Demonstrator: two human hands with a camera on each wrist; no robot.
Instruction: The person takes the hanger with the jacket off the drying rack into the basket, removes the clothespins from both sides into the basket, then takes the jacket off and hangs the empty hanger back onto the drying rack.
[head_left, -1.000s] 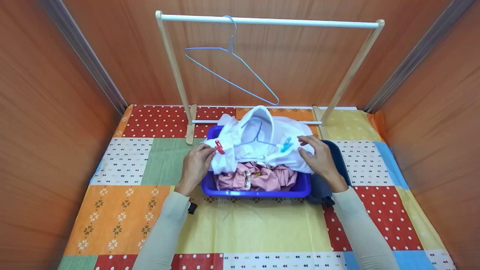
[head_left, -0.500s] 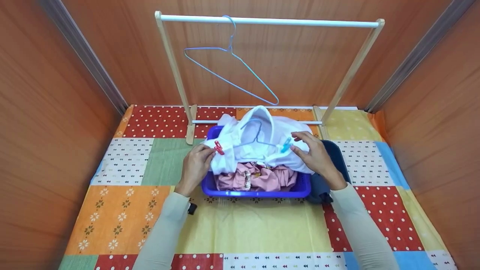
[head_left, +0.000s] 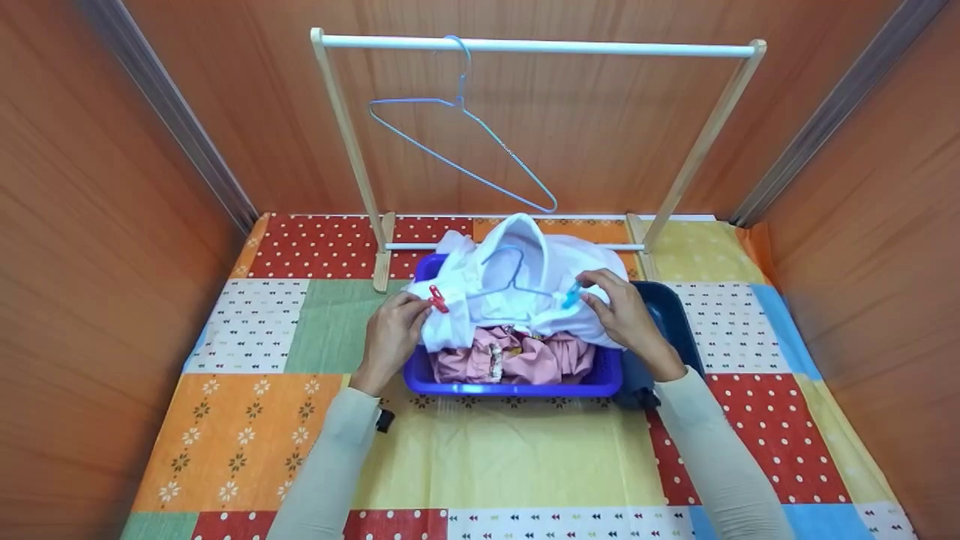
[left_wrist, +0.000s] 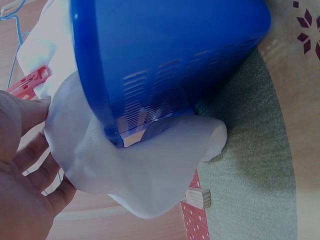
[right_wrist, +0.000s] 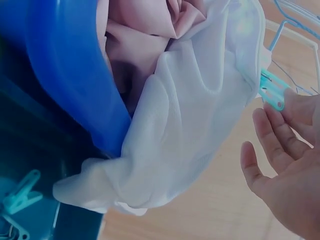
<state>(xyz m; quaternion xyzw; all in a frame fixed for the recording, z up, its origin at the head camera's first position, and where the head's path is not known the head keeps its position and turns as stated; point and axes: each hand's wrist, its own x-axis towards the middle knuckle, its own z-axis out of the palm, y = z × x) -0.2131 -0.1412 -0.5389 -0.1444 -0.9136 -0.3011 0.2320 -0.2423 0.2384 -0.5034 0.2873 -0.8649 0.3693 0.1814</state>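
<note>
A white hooded top lies spread over a purple-blue basket, its hood toward the rack. Inside its neck sits a blue wire hanger, hook pointing up. A red clothespin grips the cloth on the left side; a light-blue clothespin is on the right side. My left hand pinches the top's cloth beside the red clothespin. With thumb and forefinger, my right hand pinches the handle end of the light-blue clothespin, its other fingers spread. A pink garment fills the basket's near part.
A clothes rack with wooden legs stands behind the basket, another wire hanger on its bar. Against the basket's right side is a dark bin, with teal clothespins inside. Wood-grain panels enclose the patchwork cloth.
My right hand has moved left from the cloth's right side to the light-blue clothespin and now pinches it. The left hand keeps its hold on the top.
</note>
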